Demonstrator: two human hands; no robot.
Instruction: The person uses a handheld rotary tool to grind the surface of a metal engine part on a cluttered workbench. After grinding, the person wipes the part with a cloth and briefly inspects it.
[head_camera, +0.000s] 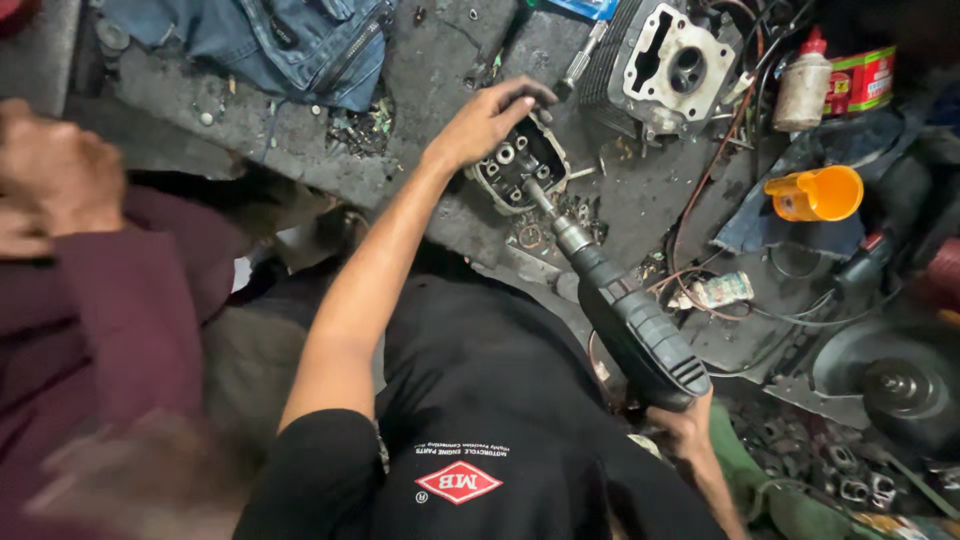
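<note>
Head view: we clamp our left hand (490, 120) on the cylinder head (520, 170), and our right hand (682, 425) grips the drill (630, 320), which slants up-left into it.

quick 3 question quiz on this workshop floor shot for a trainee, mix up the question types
1. Which tool does the right hand hold?
A a hammer
B a power drill
C a spanner

2. True or false: the left hand holds down the engine part that the drill's tip meets.

3. Fill in the colour: the plastic cup lying to the right of the drill is ___.

Key: 1 B. 2 true. 3 orange.
</note>
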